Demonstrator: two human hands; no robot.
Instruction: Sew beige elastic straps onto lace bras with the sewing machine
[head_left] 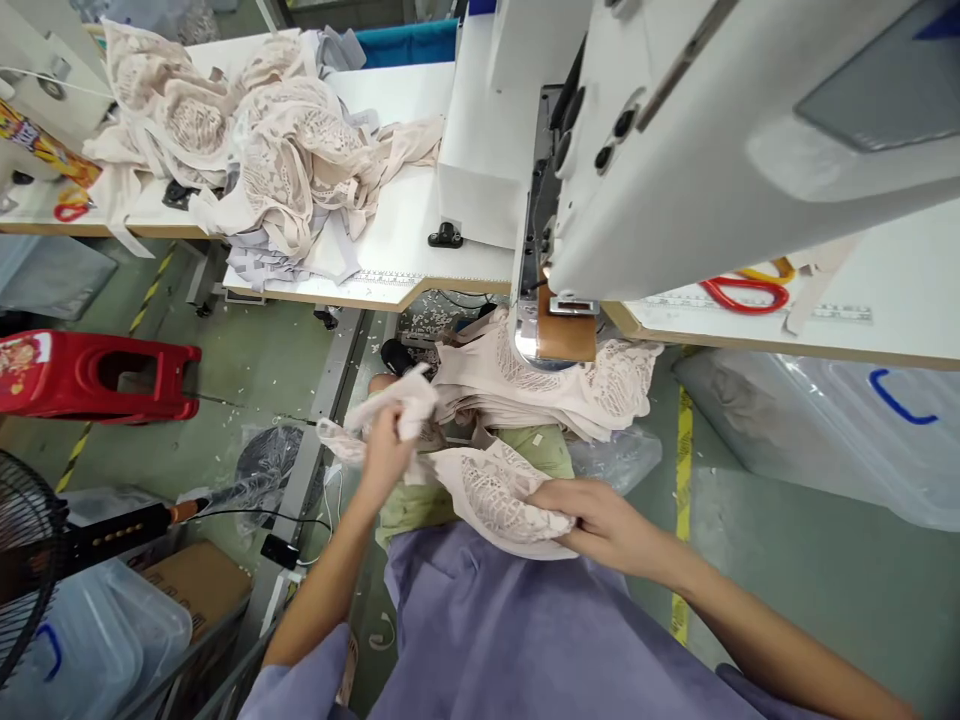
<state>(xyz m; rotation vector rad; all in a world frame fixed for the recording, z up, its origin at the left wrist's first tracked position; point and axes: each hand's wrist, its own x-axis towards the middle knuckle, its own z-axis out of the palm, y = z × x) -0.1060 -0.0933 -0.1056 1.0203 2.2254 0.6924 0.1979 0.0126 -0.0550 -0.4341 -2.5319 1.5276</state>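
Observation:
A beige lace bra (499,495) is stretched between my two hands above my lap. My left hand (388,450) is closed on its strap and band end, raised at the left. At the right, my right hand (592,515) grips the edge of a lace cup, its fingers partly hidden by the fabric. Just beyond, a stack of similar beige lace bras (540,385) lies across my knees, beneath the arm of a white sewing machine (675,150).
A heap of beige lace bras (285,140) covers part of the white table (390,275) at the left. Red-handled scissors (746,295) lie on the right tabletop. A red stool (97,375), a fan (26,560) and plastic bins (847,420) stand around.

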